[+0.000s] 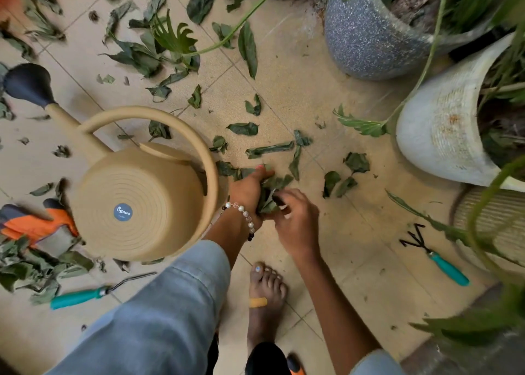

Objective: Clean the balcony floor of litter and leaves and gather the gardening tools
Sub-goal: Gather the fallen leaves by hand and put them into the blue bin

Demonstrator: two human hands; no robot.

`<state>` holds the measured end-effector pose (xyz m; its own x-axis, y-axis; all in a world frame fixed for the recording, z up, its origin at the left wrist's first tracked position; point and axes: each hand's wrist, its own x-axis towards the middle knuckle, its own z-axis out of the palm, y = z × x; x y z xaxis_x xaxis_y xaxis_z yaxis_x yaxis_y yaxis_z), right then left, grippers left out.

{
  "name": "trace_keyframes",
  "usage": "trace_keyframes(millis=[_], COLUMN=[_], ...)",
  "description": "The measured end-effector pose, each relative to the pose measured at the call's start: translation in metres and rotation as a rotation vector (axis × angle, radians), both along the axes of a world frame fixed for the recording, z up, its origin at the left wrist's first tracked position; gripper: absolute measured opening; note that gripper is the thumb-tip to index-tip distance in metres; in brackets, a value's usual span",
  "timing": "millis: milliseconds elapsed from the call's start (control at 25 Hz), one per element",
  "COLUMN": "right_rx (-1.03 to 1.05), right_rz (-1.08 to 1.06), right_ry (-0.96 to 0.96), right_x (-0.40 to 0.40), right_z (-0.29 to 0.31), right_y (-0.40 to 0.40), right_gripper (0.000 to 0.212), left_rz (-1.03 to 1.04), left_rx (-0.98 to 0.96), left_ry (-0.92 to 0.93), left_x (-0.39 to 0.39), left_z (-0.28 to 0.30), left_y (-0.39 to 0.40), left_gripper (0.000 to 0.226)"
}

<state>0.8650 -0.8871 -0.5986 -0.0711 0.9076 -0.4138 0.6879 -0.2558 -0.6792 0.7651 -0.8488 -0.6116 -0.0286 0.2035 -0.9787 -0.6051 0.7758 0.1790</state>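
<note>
Dry green leaves (268,148) lie scattered over the beige tiled floor (298,90). My left hand (248,188) holds a bunch of gathered leaves (268,197) low over the tiles, its fingers curled round them. My right hand (295,218) pinches the same bunch from the right. A teal-handled hand rake (437,258) lies on the floor to the right. A second teal-handled tool (85,295) lies at the lower left. A tan watering can (142,204) with a black spout head lies tipped, close to the left of my left wrist.
Orange and grey gloves (37,227) lie left of the can, above a heap of leaves (34,269). A speckled grey pot (369,39), a white ribbed pot (443,130) and a woven pot (494,221) stand along the right. My bare foot (265,298) stands below my hands.
</note>
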Motion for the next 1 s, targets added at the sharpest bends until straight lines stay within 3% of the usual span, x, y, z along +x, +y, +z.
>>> trace_keyframes(millis=[160, 200, 280, 320, 360, 440, 480, 560, 720, 840, 920, 1000], right_rx=[-0.367, -0.443, -0.516, -0.480, -0.394, -0.281, -0.278, -0.297, -0.054, -0.001, -0.084, -0.201], right_rz=[0.390, 0.351, 0.032, -0.145, -0.219, -0.111, -0.001, 0.156, 0.126, -0.304, -0.622, -0.708], right_ry=[0.211, 0.307, 0.425, 0.373, 0.145, -0.342, -0.442, -0.532, -0.618, -0.447, -0.226, -0.158], right_x=[0.026, 0.034, 0.051, 0.058, 0.069, 0.086, 0.091, 0.092, 0.083, 0.090, 0.102, 0.111], right_z=[0.011, 0.014, 0.007, -0.003, -0.023, -0.065, -0.081, -0.103, -0.106, -0.096, -0.093, -0.102], right_y=[0.005, 0.013, 0.029, 0.037, 0.042, 0.042, 0.039, 0.030, 0.032, 0.038, 0.041, 0.047], right_gripper=[0.030, 0.028, 0.024, 0.022, 0.022, 0.024, 0.027, 0.034, 0.021, 0.022, 0.045, 0.063], left_rz=[-0.142, -0.126, -0.053, -0.036, -0.038, -0.061, -0.064, -0.064, -0.097, -0.147, -0.160, -0.171], left_rx=[-0.046, -0.061, -0.080, -0.089, -0.095, -0.085, -0.075, -0.055, -0.047, -0.033, -0.028, -0.028], left_ry=[0.225, 0.228, 0.169, 0.164, 0.181, 0.212, 0.213, 0.195, 0.165, 0.131, 0.139, 0.142], left_x=[-0.003, -0.003, -0.006, -0.007, -0.009, -0.012, -0.014, -0.018, -0.021, -0.018, -0.018, -0.017], left_z=[-0.010, -0.011, -0.011, -0.011, -0.013, -0.019, -0.021, -0.027, -0.032, -0.027, -0.026, -0.030], left_y=[-0.015, -0.018, -0.024, -0.026, -0.029, -0.033, -0.035, -0.036, -0.034, -0.029, -0.026, -0.021], left_gripper=[0.022, 0.022, 0.019, 0.018, 0.019, 0.024, 0.026, 0.029, 0.034, 0.034, 0.035, 0.038])
